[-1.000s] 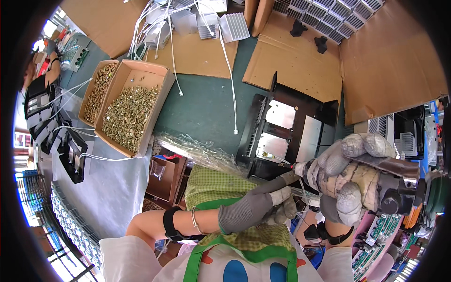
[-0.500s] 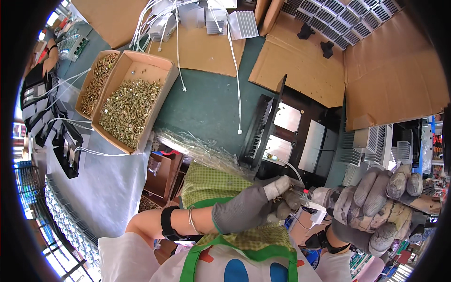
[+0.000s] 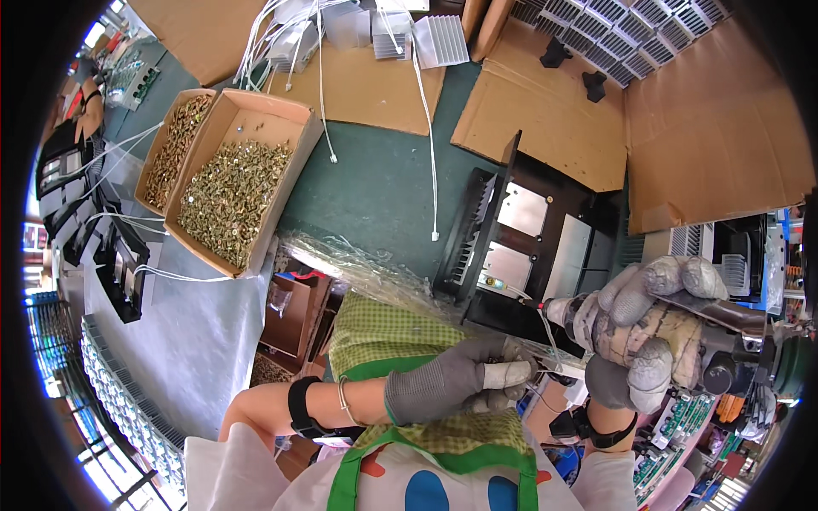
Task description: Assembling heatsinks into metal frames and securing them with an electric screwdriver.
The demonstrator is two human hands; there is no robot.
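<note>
My right hand [image 3: 652, 315], in a grey glove, is closed around a tape-wrapped power screwdriver [image 3: 583, 320]. The driver's red-ringed tip points left, over the near edge of a black metal housing [image 3: 509, 313]. Silvery plates [image 3: 521, 209] lie inside that housing, and a white wire [image 3: 511, 289] with a small end piece rests by the lower plate. My left hand [image 3: 464, 379], gloved in grey, is in front of my apron, apart from the housing. Its fingers are curled together; whatever they hold is hidden.
Two cardboard boxes of brassy screws [image 3: 230, 204] stand on the left of the green table [image 3: 366, 187]. White cables [image 3: 433, 170] hang from finned heat sinks [image 3: 441, 41] at the back. Cardboard [image 3: 545, 119] and more heat sinks are at the back right. Black parts [image 3: 123, 272] lie far left.
My right hand has brought the screwdriver left and up to the housing's near edge. My left hand has drawn back from the driver's tip, down and slightly left.
</note>
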